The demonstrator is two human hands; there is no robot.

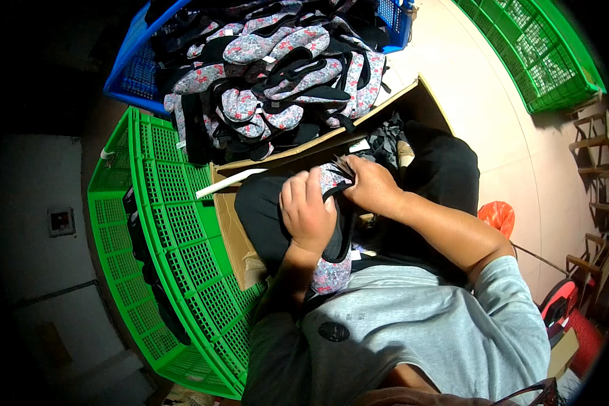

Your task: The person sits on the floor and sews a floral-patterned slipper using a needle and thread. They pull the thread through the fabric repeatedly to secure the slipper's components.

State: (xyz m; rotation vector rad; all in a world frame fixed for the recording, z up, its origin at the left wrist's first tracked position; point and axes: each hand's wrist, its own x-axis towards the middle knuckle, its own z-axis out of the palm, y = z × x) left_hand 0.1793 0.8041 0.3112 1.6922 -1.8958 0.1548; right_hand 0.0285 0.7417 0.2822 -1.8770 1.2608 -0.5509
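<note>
A floral fabric shoe (331, 276) with a black lining lies across my lap. My left hand (308, 211) is wrapped over its upper part, the fingers curled round the fabric. At the shoe's far end, my right hand (374, 186) pinches the edge, and a thin greyish tip sticks up by its fingers; I cannot make out what that is. The shoe's heel or toe end rests against my grey shirt. Both hands touch the same shoe, close together.
A large heap of similar floral shoes (250, 88) fills a blue crate (132, 78) ahead. Green crates (176, 223) stand at my left, one holding black items. An open cardboard box (233, 237) with dark scraps sits before me. Another green crate (531, 57) is far right, beyond a red bag (497, 218).
</note>
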